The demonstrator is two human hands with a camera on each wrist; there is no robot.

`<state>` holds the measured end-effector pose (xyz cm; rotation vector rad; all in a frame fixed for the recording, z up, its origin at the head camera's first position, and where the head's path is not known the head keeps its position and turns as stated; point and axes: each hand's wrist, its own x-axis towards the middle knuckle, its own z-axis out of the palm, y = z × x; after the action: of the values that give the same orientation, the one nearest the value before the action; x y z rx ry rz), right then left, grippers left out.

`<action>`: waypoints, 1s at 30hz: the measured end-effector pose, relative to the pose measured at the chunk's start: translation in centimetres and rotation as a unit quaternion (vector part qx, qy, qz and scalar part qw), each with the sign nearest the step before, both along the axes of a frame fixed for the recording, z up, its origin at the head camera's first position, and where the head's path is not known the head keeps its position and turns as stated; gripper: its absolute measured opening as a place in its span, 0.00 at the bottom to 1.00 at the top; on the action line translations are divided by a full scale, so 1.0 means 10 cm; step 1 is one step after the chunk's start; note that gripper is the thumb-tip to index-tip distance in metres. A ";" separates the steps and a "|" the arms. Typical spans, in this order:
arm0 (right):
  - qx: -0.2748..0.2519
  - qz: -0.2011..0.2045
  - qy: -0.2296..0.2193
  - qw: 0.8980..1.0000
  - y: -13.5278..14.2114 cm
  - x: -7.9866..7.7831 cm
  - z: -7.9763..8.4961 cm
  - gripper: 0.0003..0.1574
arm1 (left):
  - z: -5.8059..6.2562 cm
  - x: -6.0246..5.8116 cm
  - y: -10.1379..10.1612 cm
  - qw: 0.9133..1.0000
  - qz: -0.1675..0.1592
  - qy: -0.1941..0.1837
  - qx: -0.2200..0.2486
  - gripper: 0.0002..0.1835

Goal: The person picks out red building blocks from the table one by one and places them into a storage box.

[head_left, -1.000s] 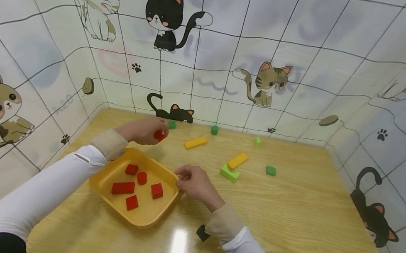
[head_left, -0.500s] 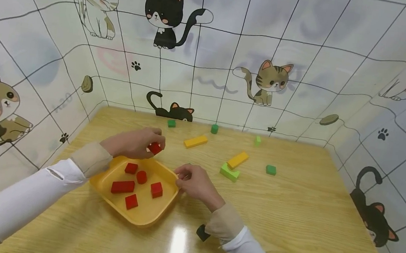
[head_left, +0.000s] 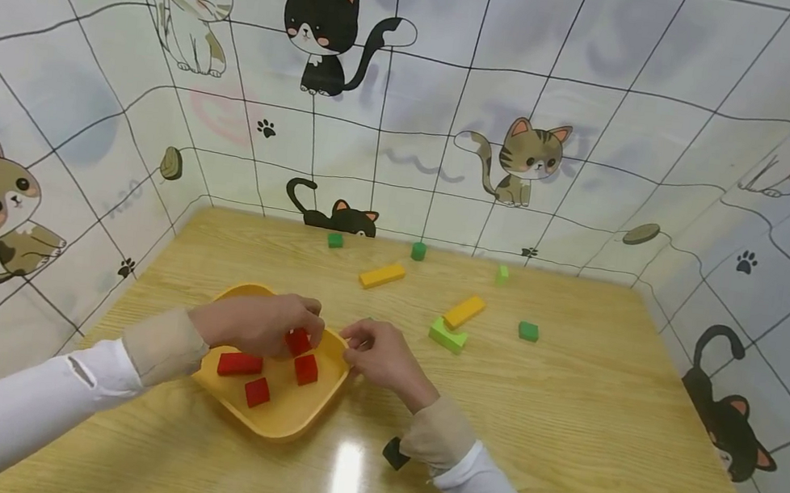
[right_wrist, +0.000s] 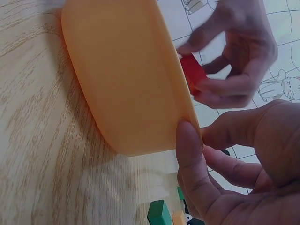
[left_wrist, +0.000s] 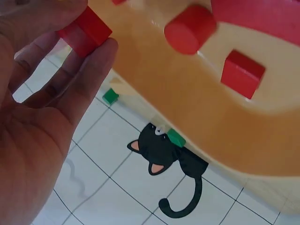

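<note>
Thumb and fingers of my left hand (head_left: 265,323) pinch a red block (left_wrist: 86,33) over the orange tray (head_left: 272,430), whose far side the arm partly covers. My right hand (head_left: 384,359) grips the tray's right rim, thumb and fingers on either side of the wall, as the right wrist view shows. Inside the tray lie a long red block (head_left: 239,365), a red cube (head_left: 305,369) and another red block (head_left: 257,393). A red cylinder (left_wrist: 190,29) and a small red block (left_wrist: 243,74) also sit there, hidden by the left hand in the head view.
Behind the tray lie a yellow bar (head_left: 382,276), a green block (head_left: 335,240) and a green cylinder (head_left: 419,251). To the right, a second yellow bar (head_left: 464,312) leans on a light green block (head_left: 447,335). A black object (head_left: 396,453) is beside the right wrist.
My left hand has come toward me with the red block, from the table behind the tray to above its inside. The right hand keeps its hold on the rim.
</note>
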<state>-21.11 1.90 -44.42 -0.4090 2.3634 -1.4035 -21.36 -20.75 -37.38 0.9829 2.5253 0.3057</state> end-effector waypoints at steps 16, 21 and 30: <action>-0.001 0.004 0.013 1.000 0.00 -0.01 -0.02 0.16 | -0.21 0.28 0.16 0.997 -0.032 -0.050 -0.053 0.14; 0.000 0.004 0.018 1.000 0.00 -0.01 -0.03 0.16 | -0.28 0.32 0.18 0.996 -0.048 -0.055 -0.060 0.12; -0.008 0.004 0.014 1.000 0.00 0.00 -0.02 0.15 | -0.43 0.41 0.21 0.989 -0.121 0.022 -0.083 0.12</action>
<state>-21.07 1.91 -44.61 -0.4455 2.3713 -1.4226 -17.23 -18.70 -41.63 1.2235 2.3897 0.0022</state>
